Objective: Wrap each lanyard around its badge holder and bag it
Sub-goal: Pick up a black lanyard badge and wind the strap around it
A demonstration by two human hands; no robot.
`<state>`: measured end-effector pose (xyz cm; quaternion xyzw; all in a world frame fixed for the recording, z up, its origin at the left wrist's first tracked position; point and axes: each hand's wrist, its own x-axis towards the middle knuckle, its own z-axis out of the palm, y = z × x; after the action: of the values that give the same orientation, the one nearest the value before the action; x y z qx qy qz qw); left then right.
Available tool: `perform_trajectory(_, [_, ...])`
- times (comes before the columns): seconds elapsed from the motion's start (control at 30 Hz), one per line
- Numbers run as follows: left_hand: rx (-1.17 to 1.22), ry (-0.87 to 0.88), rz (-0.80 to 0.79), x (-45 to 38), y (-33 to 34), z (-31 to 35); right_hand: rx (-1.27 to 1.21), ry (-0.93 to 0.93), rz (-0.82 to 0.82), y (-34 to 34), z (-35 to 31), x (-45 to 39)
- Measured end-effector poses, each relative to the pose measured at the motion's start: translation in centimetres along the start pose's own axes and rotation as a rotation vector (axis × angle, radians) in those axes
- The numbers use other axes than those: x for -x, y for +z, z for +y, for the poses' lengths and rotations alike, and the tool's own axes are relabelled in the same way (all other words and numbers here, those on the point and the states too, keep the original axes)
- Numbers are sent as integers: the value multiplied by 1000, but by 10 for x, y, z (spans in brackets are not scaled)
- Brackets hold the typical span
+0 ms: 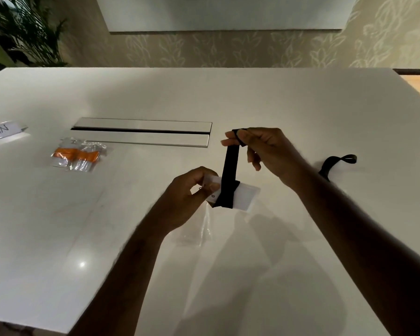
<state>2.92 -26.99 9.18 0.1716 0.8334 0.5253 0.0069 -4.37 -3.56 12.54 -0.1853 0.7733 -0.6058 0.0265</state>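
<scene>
Nearest the camera, both forearms reach in from six o'clock over a glossy white table [58, 226], whose surface throws back a small bright glare spot at about seven o'clock. Just past the left wrist a clear plastic bag [199, 229] lies flat on the table — so transparent that only its creases and sheen give it away, and its edges are hard to trace.

At the centre, the left hand [192, 192] pinches one short end of a white rectangular badge holder [243, 195]; the fingers cover that end, leaving a small metal eyelet just visible. A flat black woven lanyard [229, 175] is wound around the holder's middle and rises taut to the right hand [260, 146] at one o'clock, whose thumb and fingertips are closed on the strap. Beyond the right forearm, at three o'clock, a loose loop of the black strap lies on the table — the arm hides how it joins the rest.

Farther off at ten o'clock sits a crinkled clear bag holding an orange lanyard bundle [78, 155]. At eleven to twelve o'clock a long rectangular metal cable hatch [143, 132] is set flush in the tabletop. At nine o'clock a paper sign [3, 130] is cut off by the frame; only "K-IN" is readable.
</scene>
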Motion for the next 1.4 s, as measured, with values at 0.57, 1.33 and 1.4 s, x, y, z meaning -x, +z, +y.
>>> perform_trajectory(0.57, [465,-115,252,-8,6,-10,-535,222,74,66,52,80])
perform_trajectory(1.33, [-37,-87,393,-5,32,-9,-268,221,169,44,19,71])
perform_trajectory(1.4, [-9,-122,392,-5,30,-9,-232,191,94,44,20,72])
